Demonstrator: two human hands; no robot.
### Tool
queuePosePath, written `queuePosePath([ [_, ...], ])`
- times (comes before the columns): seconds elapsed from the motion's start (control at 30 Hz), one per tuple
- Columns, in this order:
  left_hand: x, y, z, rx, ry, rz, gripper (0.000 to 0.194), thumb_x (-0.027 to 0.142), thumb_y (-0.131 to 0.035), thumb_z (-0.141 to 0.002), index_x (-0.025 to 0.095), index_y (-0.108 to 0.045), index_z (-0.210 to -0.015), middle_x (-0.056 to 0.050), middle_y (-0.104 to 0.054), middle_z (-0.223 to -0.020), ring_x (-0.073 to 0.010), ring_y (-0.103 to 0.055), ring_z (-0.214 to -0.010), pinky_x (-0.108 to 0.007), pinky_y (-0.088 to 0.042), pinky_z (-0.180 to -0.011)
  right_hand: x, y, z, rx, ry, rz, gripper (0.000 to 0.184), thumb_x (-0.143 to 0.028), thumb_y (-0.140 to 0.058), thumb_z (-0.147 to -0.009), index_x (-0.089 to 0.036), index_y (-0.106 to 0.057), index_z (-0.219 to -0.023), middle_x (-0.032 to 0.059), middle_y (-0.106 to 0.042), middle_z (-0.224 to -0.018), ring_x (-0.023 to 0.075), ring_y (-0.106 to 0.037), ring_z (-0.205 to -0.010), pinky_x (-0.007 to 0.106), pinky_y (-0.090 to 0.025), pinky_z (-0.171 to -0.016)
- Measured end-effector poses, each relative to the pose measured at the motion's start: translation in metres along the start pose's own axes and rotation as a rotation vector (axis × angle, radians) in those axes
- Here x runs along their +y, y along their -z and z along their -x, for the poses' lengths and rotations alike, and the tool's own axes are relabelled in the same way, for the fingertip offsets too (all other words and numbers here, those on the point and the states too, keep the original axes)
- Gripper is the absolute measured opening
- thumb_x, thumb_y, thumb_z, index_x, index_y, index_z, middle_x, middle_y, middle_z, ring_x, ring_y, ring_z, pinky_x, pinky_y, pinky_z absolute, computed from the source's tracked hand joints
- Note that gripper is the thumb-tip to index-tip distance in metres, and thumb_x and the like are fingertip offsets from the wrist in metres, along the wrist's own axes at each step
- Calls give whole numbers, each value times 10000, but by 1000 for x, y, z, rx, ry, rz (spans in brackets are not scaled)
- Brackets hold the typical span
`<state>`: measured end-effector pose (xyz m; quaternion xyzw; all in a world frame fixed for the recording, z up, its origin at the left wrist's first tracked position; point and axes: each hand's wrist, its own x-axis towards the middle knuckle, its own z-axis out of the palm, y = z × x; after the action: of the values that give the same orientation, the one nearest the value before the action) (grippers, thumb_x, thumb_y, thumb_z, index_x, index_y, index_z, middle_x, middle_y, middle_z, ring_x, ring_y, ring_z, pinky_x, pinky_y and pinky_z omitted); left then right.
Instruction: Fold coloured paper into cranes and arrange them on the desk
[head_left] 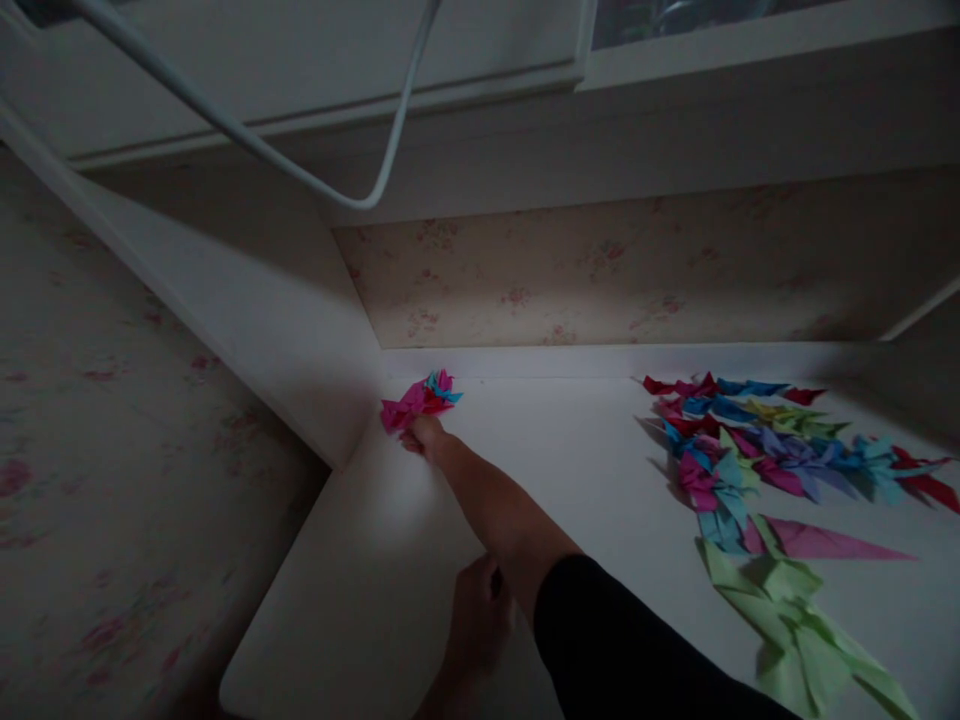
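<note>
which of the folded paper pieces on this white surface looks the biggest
The pale green one at the near end of the right-hand group. It looks larger than any other piece and reaches the picture's bottom edge.

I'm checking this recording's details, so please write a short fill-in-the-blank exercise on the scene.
The right hand is at the small origami cluster, toward the picture's ____ side. The largest origami piece is light ____. The sleeve on the outstretched arm is ____.
Missing words: left; green; black.
</note>
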<state>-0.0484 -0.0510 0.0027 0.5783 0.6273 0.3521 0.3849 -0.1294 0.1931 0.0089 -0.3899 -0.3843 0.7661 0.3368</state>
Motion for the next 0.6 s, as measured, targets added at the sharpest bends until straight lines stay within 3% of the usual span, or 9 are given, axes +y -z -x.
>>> queuePosePath([
  [0.13, -1, -1, -1, 24, -2, -56, 236, 252, -421, -839, 169, -582, -687, -2, -582, -621, -140, -506, -597, -224, -342, -542, -6, 4, 7, 70, -61, -67, 189, -298, -539, -926, -123, -593, -970, 18, -616, -831, 97, -577, -626, 229, -492, -554],
  [0.27, -1, -2, -2, 30, -47, -140, 278, 286, -411, -872, 176, -535, -648, 20, -510, -579, -120, -466, -557, -221, -322, -543, -21, 12, 29, 46, -23, -161, 119, -215, -515, -911, -149, -610, -938, 19, -626, -722, 102, -574, -563, 208, -454, -517],
  [0.43, 1, -2, -2, 23, -31, -117, 290, 316, -412, -882, 176, -547, -667, 21, -503, -597, -124, -469, -581, -216, -330, -550, -33, 30, 73, -14, 76, -212, 166, -213, -565, -852, -182, -642, -996, 35, -663, -836, 110, -604, -625, 208, -459, -560],
  [0.6, -2, -3, -3, 87, -12, 21, 274, 350, -469, -853, 168, -582, -683, 15, -515, -609, -133, -493, -605, -219, -362, -556, -22, 62, 134, 8, 151, -198, 256, -254, -668, -748, -172, -683, -990, 46, -668, -962, 96, -583, -601, 214, -431, -538],
])
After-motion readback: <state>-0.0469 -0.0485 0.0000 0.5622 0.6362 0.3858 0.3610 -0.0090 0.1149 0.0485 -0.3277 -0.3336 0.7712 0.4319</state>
